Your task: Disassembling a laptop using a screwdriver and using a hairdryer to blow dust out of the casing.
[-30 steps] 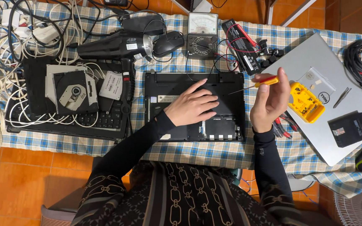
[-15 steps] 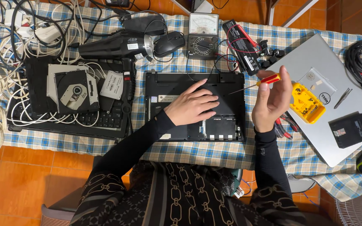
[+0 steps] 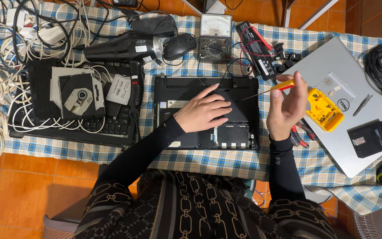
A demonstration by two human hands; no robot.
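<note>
The left hand (image 3: 204,113) stays flat, fingers spread, on the upturned black laptop (image 3: 206,110) at the worktop's middle; the right hand (image 3: 286,106), grip closed around a small screwdriver (image 3: 273,88), has barely shifted, its tip hovering just off the laptop's edge; work looks paused.
</note>
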